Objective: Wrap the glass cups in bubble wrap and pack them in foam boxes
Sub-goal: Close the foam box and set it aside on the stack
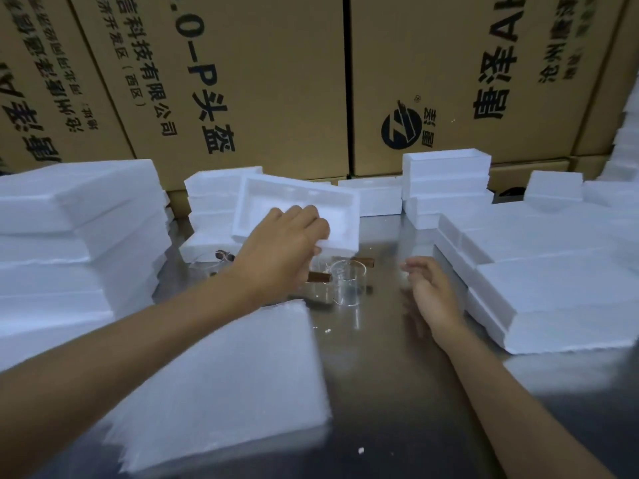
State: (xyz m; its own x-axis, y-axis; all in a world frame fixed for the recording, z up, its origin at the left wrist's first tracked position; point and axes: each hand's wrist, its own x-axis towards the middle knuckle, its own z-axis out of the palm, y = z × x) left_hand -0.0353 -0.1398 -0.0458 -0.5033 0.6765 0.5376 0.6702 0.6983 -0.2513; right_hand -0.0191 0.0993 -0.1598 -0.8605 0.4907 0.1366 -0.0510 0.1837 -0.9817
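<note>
A wall of printed brown cartons [262,81] is seen at the back, behind a steel table [387,392] on which everything else is set. A tall stack of foam boxes [79,236] is seen at the left edge, and lower, wider stacks [553,288] are spread along the right, with a smaller pile [446,178] behind them near the cartons. A thick pad of bubble wrap [221,385] is laid at near left, partly under the left forearm. An open foam tray [297,209] is held tilted above the table at centre, its hollow turned toward the camera; its near rim is gripped by the left hand [283,247], fingers curled over the edge and thumb beneath. A clear glass cup [347,283] is stood upright on the table just below that tray, between the two hands, with a brown handle [320,277] seen at its left and another brown piece [363,262] behind it. The right hand [432,288] is held low over the table just right of the cup, fingers loosely spread and nothing grasped
</note>
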